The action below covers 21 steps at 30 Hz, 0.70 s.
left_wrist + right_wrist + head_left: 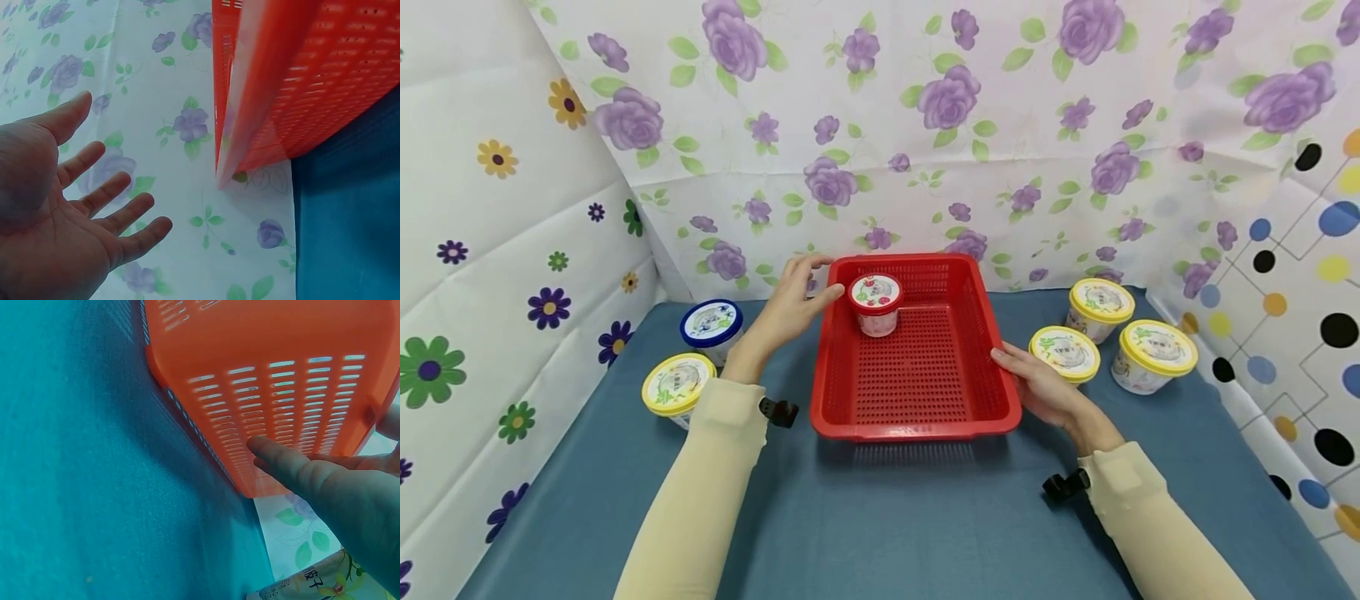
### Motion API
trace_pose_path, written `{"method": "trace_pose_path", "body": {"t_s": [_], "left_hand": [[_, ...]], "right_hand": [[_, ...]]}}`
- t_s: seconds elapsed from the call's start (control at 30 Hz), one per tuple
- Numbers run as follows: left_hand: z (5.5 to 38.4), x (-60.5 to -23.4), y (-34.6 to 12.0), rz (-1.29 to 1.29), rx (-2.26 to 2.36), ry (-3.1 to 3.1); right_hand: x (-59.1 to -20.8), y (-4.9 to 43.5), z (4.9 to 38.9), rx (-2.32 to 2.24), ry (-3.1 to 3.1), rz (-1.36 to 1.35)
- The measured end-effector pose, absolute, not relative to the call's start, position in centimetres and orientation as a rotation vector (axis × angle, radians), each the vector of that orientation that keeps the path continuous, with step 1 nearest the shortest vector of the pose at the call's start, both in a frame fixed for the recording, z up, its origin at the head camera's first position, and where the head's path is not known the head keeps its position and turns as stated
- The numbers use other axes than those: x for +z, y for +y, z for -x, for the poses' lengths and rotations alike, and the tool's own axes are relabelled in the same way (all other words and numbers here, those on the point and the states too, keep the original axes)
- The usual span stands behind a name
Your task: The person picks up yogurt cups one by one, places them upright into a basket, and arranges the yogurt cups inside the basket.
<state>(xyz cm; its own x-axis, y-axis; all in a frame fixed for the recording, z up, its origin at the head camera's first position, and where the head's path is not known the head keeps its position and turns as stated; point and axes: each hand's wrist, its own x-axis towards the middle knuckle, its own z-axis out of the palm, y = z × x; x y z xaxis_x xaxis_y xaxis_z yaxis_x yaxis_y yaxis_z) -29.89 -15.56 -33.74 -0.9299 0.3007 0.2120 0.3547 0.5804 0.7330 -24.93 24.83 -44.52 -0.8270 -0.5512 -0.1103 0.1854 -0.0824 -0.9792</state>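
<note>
Your left hand (788,308) spreads loosely at ten o'clock beside the red basket (917,432); your right hand (1047,388) touches its three-o'clock side, fingers straight. One-sided pushing could topple the tub (877,321) inside at eleven.

Red perforated basket (917,371): 1 (clock centre). Red-lidded tub (876,305): 1, in basket, toward 10–11 o'clock. Blue-lidded tub (711,323): 1, at 9. Yellow-lidded tubs (1153,357): 4; one near 9, three near 3. Tub sum: 6. Left hand (792,302): 1, at 10. Right hand (1042,385): 1, at 3–4. Hand sum: 2.
</note>
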Motion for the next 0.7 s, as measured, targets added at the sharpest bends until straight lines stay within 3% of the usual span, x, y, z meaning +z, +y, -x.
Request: {"method": "trace_pose_path", "body": {"t_s": [0.7], "left_hand": [[27.2, -35.3, -19.5, 0.373, -1.354, -2.603]], "right_hand": [[-44.7, 24.8, 25.0, -1.954, 1.707, 0.404]]}}
